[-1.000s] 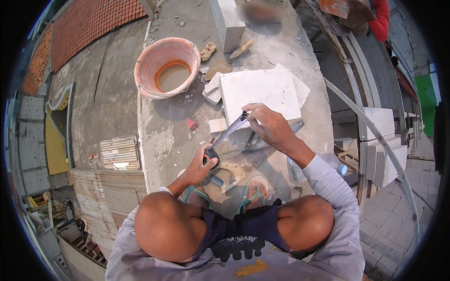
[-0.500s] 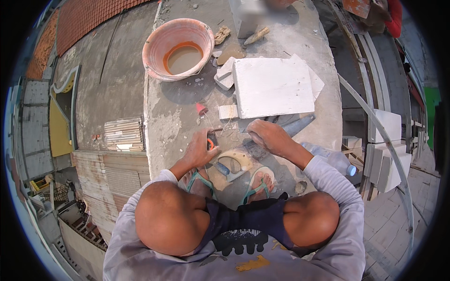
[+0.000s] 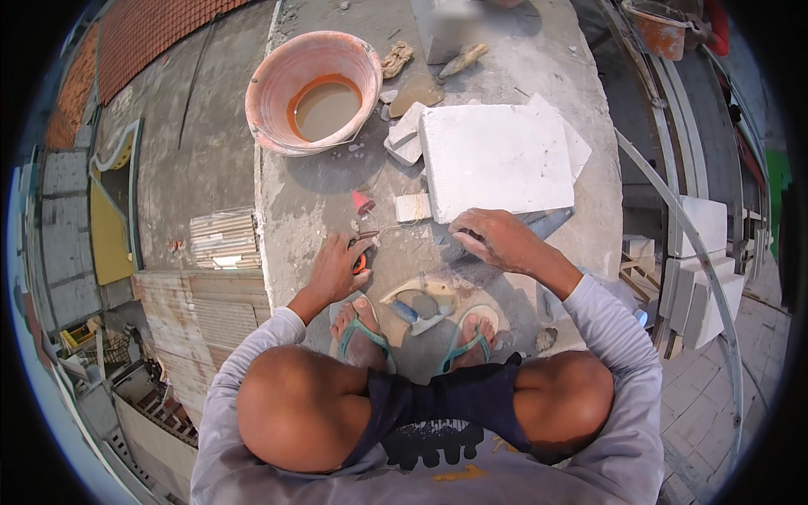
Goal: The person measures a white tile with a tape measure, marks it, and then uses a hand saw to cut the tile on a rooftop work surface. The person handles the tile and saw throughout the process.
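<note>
My left hand (image 3: pixel 339 264) is closed around a small round orange-and-black object (image 3: pixel 360 263), partly hidden by the fingers. A thin brown stick-like piece (image 3: pixel 368 235) shows at its fingertips. My right hand (image 3: pixel 502 239) pinches a small dark object (image 3: pixel 472 234), mostly covered, just in front of a white block (image 3: pixel 498 160). Under that hand lies a hand saw, its grey blade (image 3: pixel 551 223) reaching past the block's front edge and its cream handle (image 3: pixel 439 291) near my feet. Beside the handle is a blue-handled metal tool (image 3: pixel 406 313). A red cone-shaped piece (image 3: pixel 363 203) lies between my left hand and the block.
A pinkish bucket (image 3: pixel 268 105) with murky liquid stands far left on the concrete ledge (image 3: pixel 311 198). Broken white pieces (image 3: pixel 406 135) lie by the block. Drops flank both ledge sides. At far right, a person's red sleeve (image 3: pixel 717 25) shows near an orange bucket (image 3: pixel 656 32).
My hands have moved slightly apart and nearer to me, the left one leftward. The clear bottle is now mostly behind my right sleeve. The other person's bucket shows more fully.
</note>
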### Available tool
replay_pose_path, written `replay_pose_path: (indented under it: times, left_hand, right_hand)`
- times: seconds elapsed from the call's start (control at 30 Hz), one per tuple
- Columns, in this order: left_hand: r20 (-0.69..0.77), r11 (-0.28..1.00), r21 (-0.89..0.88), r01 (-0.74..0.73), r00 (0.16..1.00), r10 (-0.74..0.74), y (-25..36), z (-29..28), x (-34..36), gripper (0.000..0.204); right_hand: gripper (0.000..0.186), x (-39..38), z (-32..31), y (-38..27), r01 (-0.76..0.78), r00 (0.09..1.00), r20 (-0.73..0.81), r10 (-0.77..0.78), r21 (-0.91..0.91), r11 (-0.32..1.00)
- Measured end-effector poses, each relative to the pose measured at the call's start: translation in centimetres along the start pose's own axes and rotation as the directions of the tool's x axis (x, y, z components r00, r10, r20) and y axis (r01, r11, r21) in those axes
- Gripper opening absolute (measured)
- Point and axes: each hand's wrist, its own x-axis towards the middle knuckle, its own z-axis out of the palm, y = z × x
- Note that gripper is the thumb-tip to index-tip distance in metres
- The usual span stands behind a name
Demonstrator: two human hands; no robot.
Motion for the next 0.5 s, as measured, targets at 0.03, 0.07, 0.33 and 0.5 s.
replay_pose_path:
  times: [0.03, 0.07, 0.33, 0.5]
  left_hand:
    - [0.025, 1.0, 0.001, -0.027, 0.999, 0.027, -0.2, -0.1, -0.1, 0.069]
    - [0.011, 0.999, -0.002, -0.034, 0.999, 0.034, -0.5, -0.3, -0.2, 0.07]
    - [-0.013, 0.994, 0.0, -0.109, 0.994, 0.109, 2.7, -3.6, 1.8, 0.071]
    - [-0.068, 0.967, -0.166, -0.194, 0.98, 0.185, 3.7, -7.4, 6.5, 0.061]
  right_hand:
    - [0.021, 1.4, -1.8, -0.2, 0.013, 0.997, -0.077, -0.013, -0.008, 1.0]
    - [0.02, 2.9, -3.6, -0.1, 0.03, 0.988, -0.154, -0.032, -0.012, 0.999]
    - [0.026, 4.0, -14.8, 7.4, -0.376, 0.68, -0.672, 0.293, 0.024, 0.926]
    - [0.024, -0.1, -11.0, 4.9, -0.394, 0.358, -0.84, 0.407, 0.26, 0.882]
